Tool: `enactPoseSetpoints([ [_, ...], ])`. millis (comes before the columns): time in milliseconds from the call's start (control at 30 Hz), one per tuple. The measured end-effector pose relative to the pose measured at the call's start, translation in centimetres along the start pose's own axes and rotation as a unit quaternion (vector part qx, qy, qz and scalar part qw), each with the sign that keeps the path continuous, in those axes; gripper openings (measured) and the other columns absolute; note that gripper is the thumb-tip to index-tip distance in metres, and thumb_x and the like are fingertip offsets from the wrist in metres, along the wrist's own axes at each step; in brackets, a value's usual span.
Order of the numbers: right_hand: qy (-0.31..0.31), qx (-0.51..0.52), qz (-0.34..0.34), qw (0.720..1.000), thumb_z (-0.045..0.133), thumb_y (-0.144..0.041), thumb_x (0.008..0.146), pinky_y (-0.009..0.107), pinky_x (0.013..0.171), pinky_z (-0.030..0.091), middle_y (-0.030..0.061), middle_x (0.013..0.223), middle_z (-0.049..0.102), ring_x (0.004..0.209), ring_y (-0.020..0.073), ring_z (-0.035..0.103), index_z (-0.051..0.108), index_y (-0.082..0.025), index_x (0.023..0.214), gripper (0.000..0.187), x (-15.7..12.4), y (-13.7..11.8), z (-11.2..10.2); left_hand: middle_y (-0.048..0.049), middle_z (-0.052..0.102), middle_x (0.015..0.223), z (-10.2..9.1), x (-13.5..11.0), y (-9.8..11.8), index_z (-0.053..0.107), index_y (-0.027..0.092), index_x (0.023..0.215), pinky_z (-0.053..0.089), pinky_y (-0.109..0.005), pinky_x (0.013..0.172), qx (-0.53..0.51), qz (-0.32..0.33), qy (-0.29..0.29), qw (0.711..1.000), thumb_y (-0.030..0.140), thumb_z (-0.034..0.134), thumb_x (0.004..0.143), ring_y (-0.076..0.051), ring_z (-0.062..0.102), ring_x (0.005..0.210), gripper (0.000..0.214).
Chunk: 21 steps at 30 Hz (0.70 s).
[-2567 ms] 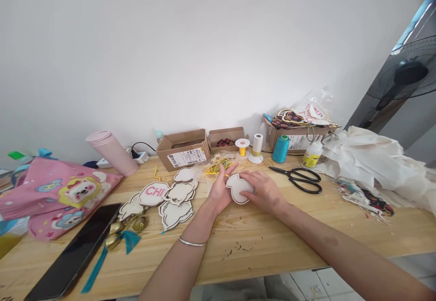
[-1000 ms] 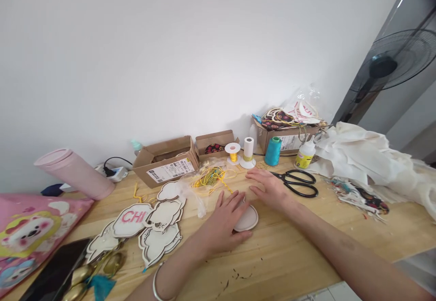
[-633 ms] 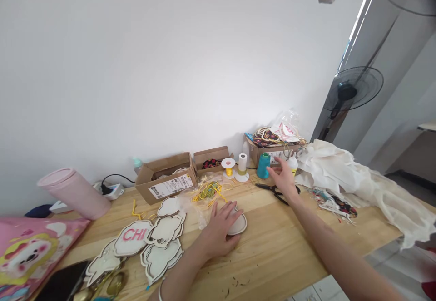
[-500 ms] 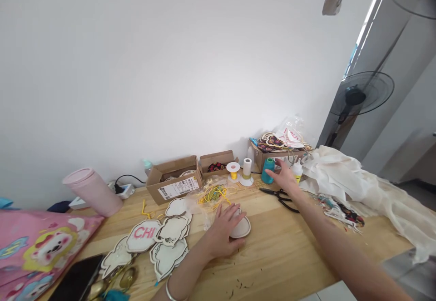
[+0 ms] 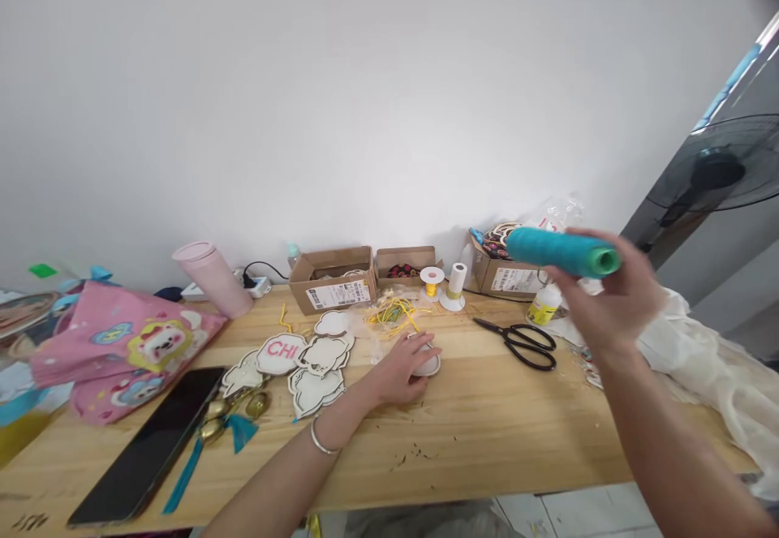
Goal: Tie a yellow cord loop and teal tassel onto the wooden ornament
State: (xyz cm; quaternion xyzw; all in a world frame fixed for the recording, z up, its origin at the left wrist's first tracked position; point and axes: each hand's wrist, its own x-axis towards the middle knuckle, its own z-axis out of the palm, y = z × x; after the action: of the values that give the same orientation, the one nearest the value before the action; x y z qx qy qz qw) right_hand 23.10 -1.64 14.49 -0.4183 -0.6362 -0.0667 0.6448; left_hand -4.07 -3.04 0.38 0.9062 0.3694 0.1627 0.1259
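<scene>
My right hand (image 5: 608, 299) is raised above the table and closed on a teal spool of thread (image 5: 557, 250), held sideways. My left hand (image 5: 402, 367) lies on the wooden table (image 5: 487, 432), its fingers curled over a small white wooden cut-out (image 5: 428, 364). More white cut-outs (image 5: 316, 359), one with pink letters "CHI", lie just left of that hand. A tangle of yellow cord (image 5: 393, 311) sits behind it.
Black scissors (image 5: 520, 342) lie right of centre, a glue bottle (image 5: 544, 304) behind them. Cardboard boxes (image 5: 333, 278), two small spools (image 5: 442, 282) and a pink tumbler (image 5: 214, 278) line the back. A pink bag (image 5: 127, 347) and dark tablet (image 5: 152, 445) lie left, white cloth (image 5: 712, 359) right.
My right hand left the cut-out, reached back to the teal spool by the box, took it and lifted it into the air. My left hand stayed on the cut-out.
</scene>
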Motion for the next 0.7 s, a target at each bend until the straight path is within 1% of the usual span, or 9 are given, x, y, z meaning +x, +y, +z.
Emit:
enactPoseSetpoints([
  [33, 0.026, 0.015, 0.003, 1.000, 0.064, -0.036, 0.067, 0.032, 0.064, 0.047, 0.0067, 0.098, 0.058, 0.090, 0.0227, 0.055, 0.051, -0.020, 0.107, 0.045, 0.8, -0.9, -0.5, -0.0106, 0.039, 0.132, 0.0, 0.1, 0.0, 0.044, 0.021, 0.122, 0.018, -0.047, 0.103, 0.000, 0.001, 0.006, 1.000, 0.019, 0.051, 0.070, -0.025, 0.031, 0.124, 0.052],
  [167, -0.140, 0.035, 0.121, 0.982, 0.071, -0.037, 0.055, 0.025, 0.045, 0.041, -0.0016, 0.060, 0.053, 0.052, 0.0126, 0.049, 0.059, -0.018, 0.082, 0.035, 1.7, -2.1, -0.2, -0.0111, 0.045, 0.128, 0.1, 0.2, -0.3, 0.051, 0.020, 0.115, 0.018, -0.047, 0.103, -0.032, 0.006, 0.045, 0.998, 0.029, 0.052, 0.075, -0.024, 0.034, 0.122, 0.041],
  [300, -0.226, 0.102, 0.240, 0.939, 0.071, -0.035, 0.052, 0.022, 0.042, 0.038, -0.0043, 0.056, 0.051, 0.046, 0.0081, 0.043, 0.058, -0.016, 0.077, 0.034, -0.8, -1.5, 1.5, -0.0104, 0.047, 0.126, 0.5, 0.6, 0.2, 0.053, 0.019, 0.112, 0.023, -0.042, 0.103, -0.159, -0.025, 0.123, 0.979, 0.034, 0.051, 0.077, -0.021, 0.038, 0.120, 0.038],
  [367, -0.239, 0.163, 0.272, 0.918, 0.071, -0.037, 0.052, 0.022, 0.045, 0.040, -0.0034, 0.059, 0.053, 0.048, 0.0081, 0.045, 0.057, -0.015, 0.077, 0.036, -1.9, -1.4, 2.1, -0.0097, 0.046, 0.128, 1.0, 1.3, 1.2, 0.049, 0.020, 0.116, 0.025, -0.042, 0.102, -0.285, -0.076, 0.176, 0.939, 0.034, 0.052, 0.077, -0.021, 0.038, 0.119, 0.042],
  [433, -0.235, 0.202, 0.281, 0.908, 0.072, -0.037, 0.049, 0.023, 0.047, 0.041, -0.0030, 0.061, 0.053, 0.050, 0.0084, 0.046, 0.057, -0.014, 0.077, 0.039, -2.7, -1.5, 2.7, -0.0106, 0.044, 0.129, 1.6, 2.3, 2.9, 0.041, 0.020, 0.123, 0.030, -0.041, 0.098, -0.449, -0.117, 0.205, 0.862, 0.034, 0.053, 0.077, -0.021, 0.039, 0.119, 0.050],
  [500, -0.234, 0.219, 0.284, 0.904, 0.073, -0.037, 0.048, 0.023, 0.048, 0.041, -0.0032, 0.061, 0.053, 0.051, 0.0082, 0.046, 0.057, -0.014, 0.079, 0.042, -3.3, -1.5, 3.3, -0.0113, 0.046, 0.127, 2.1, 3.6, 5.1, 0.041, 0.019, 0.123, 0.035, -0.039, 0.094, -0.576, -0.132, 0.177, 0.787, 0.033, 0.058, 0.073, -0.021, 0.043, 0.115, 0.055],
  [600, -0.253, 0.237, 0.297, 0.890, 0.072, -0.036, 0.050, 0.023, 0.047, 0.042, -0.0028, 0.063, 0.054, 0.051, 0.0083, 0.046, 0.056, -0.014, 0.084, 0.043, -4.2, -1.2, 4.2, -0.0104, 0.059, 0.108, 1.9, 5.0, 8.1, 0.052, 0.015, 0.109, 0.039, -0.034, 0.088, -0.670, -0.168, 0.159, 0.705, 0.036, 0.064, 0.068, -0.019, 0.054, 0.101, 0.047],
  [667, -0.249, 0.248, 0.302, 0.886, 0.072, -0.037, 0.051, 0.022, 0.046, 0.042, -0.0018, 0.066, 0.055, 0.052, 0.0088, 0.047, 0.056, -0.014, 0.085, 0.043, -4.6, -0.5, 4.4, -0.0067, 0.064, 0.082, 1.3, 5.0, 9.8, 0.057, 0.012, 0.095, 0.042, -0.032, 0.080, -0.673, -0.221, 0.186, 0.680, 0.042, 0.063, 0.066, -0.015, 0.059, 0.080, 0.042],
  [700, -0.238, 0.253, 0.303, 0.887, 0.072, -0.037, 0.052, 0.022, 0.046, 0.042, -0.0016, 0.067, 0.055, 0.053, 0.0089, 0.047, 0.055, -0.015, 0.086, 0.043, -4.8, 0.0, 4.4, -0.0039, 0.062, 0.070, 0.8, 4.7, 10.4, 0.059, 0.011, 0.089, 0.044, -0.031, 0.075, -0.665, -0.237, 0.198, 0.680, 0.044, 0.062, 0.066, -0.013, 0.059, 0.070, 0.040],
])
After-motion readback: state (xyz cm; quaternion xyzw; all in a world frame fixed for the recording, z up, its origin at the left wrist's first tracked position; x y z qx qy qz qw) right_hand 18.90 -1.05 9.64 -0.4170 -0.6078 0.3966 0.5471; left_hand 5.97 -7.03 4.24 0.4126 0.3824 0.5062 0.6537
